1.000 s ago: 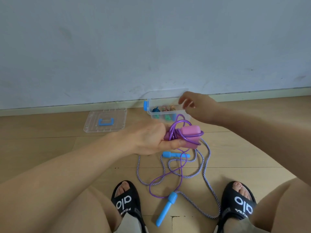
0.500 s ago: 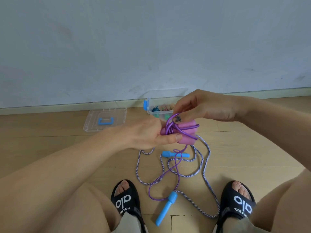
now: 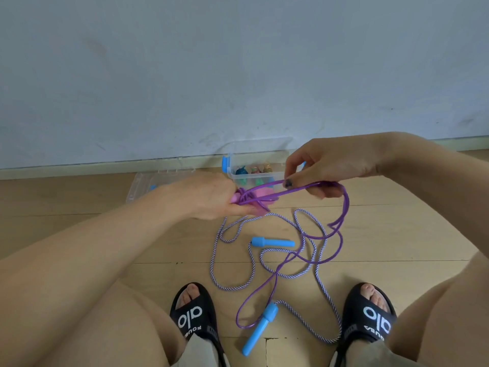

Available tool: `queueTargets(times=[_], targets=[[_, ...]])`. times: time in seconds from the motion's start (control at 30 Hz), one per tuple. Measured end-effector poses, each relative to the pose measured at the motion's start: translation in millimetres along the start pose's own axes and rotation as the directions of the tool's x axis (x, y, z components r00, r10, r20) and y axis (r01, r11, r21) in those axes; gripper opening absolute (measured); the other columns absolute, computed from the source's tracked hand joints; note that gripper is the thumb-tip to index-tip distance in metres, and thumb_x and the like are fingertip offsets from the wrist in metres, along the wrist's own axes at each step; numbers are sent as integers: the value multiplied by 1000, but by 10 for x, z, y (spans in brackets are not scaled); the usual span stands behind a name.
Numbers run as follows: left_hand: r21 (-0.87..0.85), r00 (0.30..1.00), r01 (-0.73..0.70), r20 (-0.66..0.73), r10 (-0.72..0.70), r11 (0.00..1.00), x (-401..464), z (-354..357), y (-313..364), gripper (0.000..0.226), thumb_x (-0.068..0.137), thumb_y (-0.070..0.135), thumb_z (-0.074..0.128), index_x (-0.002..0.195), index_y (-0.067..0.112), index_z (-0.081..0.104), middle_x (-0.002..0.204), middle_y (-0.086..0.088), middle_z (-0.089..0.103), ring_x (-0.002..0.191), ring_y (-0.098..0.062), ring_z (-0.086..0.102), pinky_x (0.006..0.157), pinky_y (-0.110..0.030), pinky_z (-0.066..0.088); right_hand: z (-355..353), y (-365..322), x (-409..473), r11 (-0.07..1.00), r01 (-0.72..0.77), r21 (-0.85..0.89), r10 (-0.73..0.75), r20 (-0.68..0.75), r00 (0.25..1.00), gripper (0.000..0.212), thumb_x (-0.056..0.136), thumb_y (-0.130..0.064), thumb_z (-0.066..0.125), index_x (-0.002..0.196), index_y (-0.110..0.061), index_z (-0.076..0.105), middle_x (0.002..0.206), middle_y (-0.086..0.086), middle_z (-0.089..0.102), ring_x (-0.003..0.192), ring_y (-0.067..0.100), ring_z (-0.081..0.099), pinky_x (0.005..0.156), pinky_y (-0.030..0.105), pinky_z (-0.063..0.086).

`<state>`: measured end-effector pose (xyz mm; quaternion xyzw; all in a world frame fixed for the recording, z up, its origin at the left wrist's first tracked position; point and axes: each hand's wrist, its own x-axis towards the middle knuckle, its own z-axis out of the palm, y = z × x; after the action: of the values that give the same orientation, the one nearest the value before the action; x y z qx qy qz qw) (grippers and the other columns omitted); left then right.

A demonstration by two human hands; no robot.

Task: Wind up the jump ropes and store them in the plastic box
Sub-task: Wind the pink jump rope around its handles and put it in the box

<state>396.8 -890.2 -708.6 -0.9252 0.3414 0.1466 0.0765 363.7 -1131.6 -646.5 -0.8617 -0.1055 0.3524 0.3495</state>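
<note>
Gripping the pink plastic handles [image 3: 260, 194] of a glossy purple jump rope [image 3: 341, 223], the left hand [image 3: 209, 196] has its fingers curled round them, with several turns of the cord already wrapped about the handles. Off to the right, well apart from it, the right hand [image 3: 328, 165] pinches a doubled length of the same purple cord between thumb and fingers, so the strands run taut between the two hands; from the right hand the cord drops in loose loops to the pale wooden floor [image 3: 397, 234].

On that floor, between the black slide sandals [image 3: 194, 316], lies a second rope, a purple-and-white braided cord [image 3: 307, 260] with blue plastic handles [image 3: 272, 242], sprawled in open loops and crossed by the purple cord. One blue handle lies near the middle, the other nearer the feet.

Behind the hands, against the base of the grey wall [image 3: 238, 75], stands the clear plastic box [image 3: 238, 172] with a blue latch, holding a few small coloured items too blurred to identify. Its clear lid [image 3: 158, 181] lies flat on the floor to the left, partly hidden by the left hand.
</note>
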Motion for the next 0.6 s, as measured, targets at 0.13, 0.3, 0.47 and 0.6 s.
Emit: queueTargets(times=[0.13, 0.3, 0.47, 0.6], targets=[[115, 997, 60, 47, -66, 992, 58, 124, -313, 85, 73, 94, 20, 68, 12, 41, 58, -1, 44, 54, -20, 44, 56, -31, 44, -111, 71, -33, 995, -99, -1, 99, 1, 995, 33, 101, -29, 50, 85, -4, 63, 54, 2, 44, 46, 21, 36, 52, 29, 35], [307, 986, -74, 166, 23, 949, 25, 228, -221, 82, 81, 87, 20, 70, 12, 48, 59, -1, 46, 50, -19, 40, 53, -32, 41, -310, 47, -149, 991, -98, -91, 88, -110, 990, 24, 89, -34, 69, 83, -11, 69, 56, 3, 41, 49, 17, 24, 48, 27, 20], [216, 945, -316, 155, 287, 924, -41, 343, 442, 76, 78, 89, 20, 72, 20, 52, 61, -2, 51, 60, -26, 52, 59, -33, 47, -365, 64, -2, 988, 154, 1, -137, -452, 881, 29, 73, -22, 84, 94, -16, 65, 69, 3, 66, 56, 16, 46, 57, 29, 37], [75, 916, -384, 156, 369, 920, -116, 338, 740, 64, 77, 88, 28, 62, 26, 34, 59, -1, 46, 61, -26, 51, 58, -34, 43, -310, 293, 270, 997, 1, -80, -39, -472, 881, 49, 79, -42, 79, 122, -36, 57, 108, -5, 66, 100, 12, 62, 85, 29, 44]])
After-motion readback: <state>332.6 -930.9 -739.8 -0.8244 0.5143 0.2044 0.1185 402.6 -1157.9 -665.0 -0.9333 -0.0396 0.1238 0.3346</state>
